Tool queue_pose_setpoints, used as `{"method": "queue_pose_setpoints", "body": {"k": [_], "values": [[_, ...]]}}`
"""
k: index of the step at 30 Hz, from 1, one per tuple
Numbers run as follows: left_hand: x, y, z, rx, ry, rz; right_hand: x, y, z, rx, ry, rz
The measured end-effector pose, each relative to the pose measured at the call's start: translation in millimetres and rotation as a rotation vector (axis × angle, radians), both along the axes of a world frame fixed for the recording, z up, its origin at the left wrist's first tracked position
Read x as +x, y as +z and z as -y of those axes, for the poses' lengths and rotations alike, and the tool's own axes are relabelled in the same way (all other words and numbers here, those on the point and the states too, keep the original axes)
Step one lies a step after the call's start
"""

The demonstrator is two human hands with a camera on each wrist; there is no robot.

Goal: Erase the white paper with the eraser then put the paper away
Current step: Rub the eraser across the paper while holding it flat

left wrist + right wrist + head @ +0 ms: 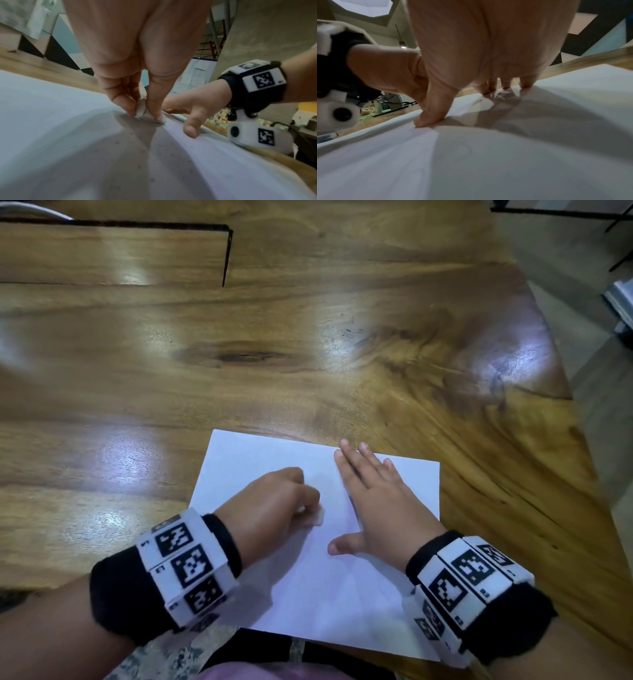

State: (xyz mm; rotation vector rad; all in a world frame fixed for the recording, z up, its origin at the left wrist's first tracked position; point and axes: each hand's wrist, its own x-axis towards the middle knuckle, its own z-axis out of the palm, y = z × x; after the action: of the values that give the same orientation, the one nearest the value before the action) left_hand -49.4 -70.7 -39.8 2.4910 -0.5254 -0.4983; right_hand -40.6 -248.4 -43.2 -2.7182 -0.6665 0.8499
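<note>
Erasing underway, by the look of it: eraser [143, 110] pinched in left hand [274, 501] against white paper [308, 587] near its centre, right hand [376, 501] flat at three o'clock, pinning it to table [308, 344]; putting away undone.

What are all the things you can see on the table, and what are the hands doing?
paper: one, white, flat on the table near the person's edge.
eraser: one, whitish, pressed on the paper between the left hand's fingertips.
table: one, glossy brown wood, under everything.
wrist bands: two, black with black-and-white square markers, one on each wrist.
wrist camera: one in view, white, under the right wrist.
left hand: one, pinches the eraser on the paper.
right hand: one, fingers straight, presses flat on the paper's right part.
</note>
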Motion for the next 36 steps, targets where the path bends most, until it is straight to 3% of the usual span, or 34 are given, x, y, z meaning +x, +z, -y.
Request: {"method": "queue_pose_setpoints", "body": {"k": [8, 11, 14, 18, 21, 26, 29, 32, 36], "values": [[25, 14, 5, 0.073, -0.007, -0.04, 6, 4, 7, 0.034, 0.019, -0.065], [61, 20, 14, 0.067, 0.124, 0.036, 6, 4, 6, 0.012, 0.031, -0.067], [62, 13, 22, 0.046, 0.174, 0.066, 6, 4, 5, 0.0, 0.035, -0.071], [16, 7, 11, -0.004, -0.044, 0.017, 6, 5, 5, -0.004, 0.04, -0.071], [19, 10, 4, 0.049, -0.16, -0.068, 6, 6, 5, -0.019, 0.048, -0.064], [59, 10, 21, 0.045, 0.031, 0.078, 6, 8, 3, -0.033, 0.048, -0.065], [26, 1, 11, -0.002, -0.079, 0.084, 5, 8, 3, -0.035, 0.039, -0.066], [-8, 0, -4, -0.034, -0.14, -0.04, 5, 8, 3, -0.043, 0.047, -0.065], [20, 3, 2, -0.053, -0.126, -0.005, 5, 8, 3, -0.041, 0.047, -0.063]]}}
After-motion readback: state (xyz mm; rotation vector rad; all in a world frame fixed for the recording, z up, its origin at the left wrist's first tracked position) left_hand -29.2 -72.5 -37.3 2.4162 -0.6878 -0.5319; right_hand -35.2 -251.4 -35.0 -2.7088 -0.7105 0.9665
